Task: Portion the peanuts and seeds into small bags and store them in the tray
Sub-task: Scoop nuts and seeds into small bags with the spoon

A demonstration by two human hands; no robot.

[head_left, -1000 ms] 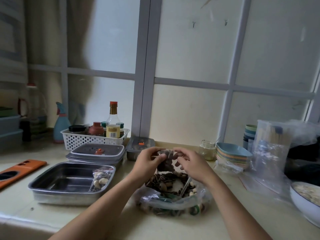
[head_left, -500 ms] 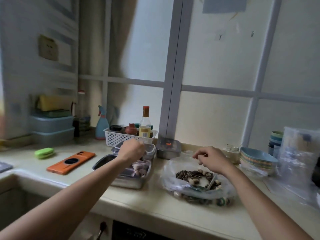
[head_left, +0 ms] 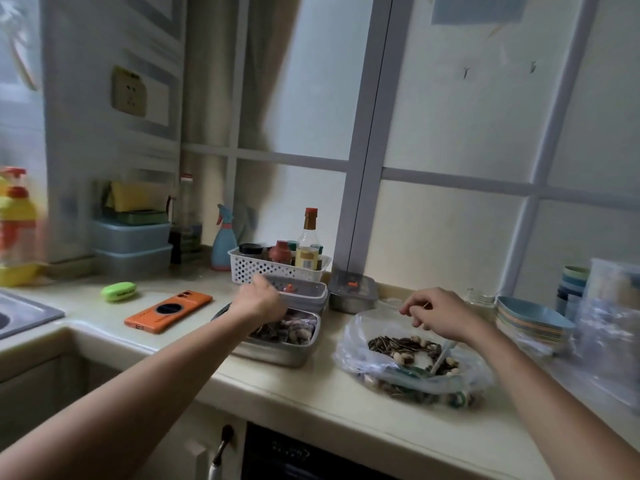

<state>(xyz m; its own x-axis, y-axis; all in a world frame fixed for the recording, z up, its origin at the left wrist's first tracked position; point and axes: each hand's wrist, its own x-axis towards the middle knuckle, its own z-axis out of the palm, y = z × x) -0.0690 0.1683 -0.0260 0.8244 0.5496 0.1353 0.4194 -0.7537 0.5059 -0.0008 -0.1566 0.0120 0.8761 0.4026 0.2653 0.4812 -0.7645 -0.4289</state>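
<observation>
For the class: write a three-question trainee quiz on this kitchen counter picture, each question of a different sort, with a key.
1. True or false: the left hand is above the metal tray.
2. What lies left of the tray? A orange phone; B kettle; C book.
3. Fill in: the right hand is above the plastic bag holding peanuts and ____.
Key: 1 true; 2 A; 3 seeds.

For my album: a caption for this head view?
Left hand at the steel tray, right hand over the peanut-and-seed bag.
</observation>
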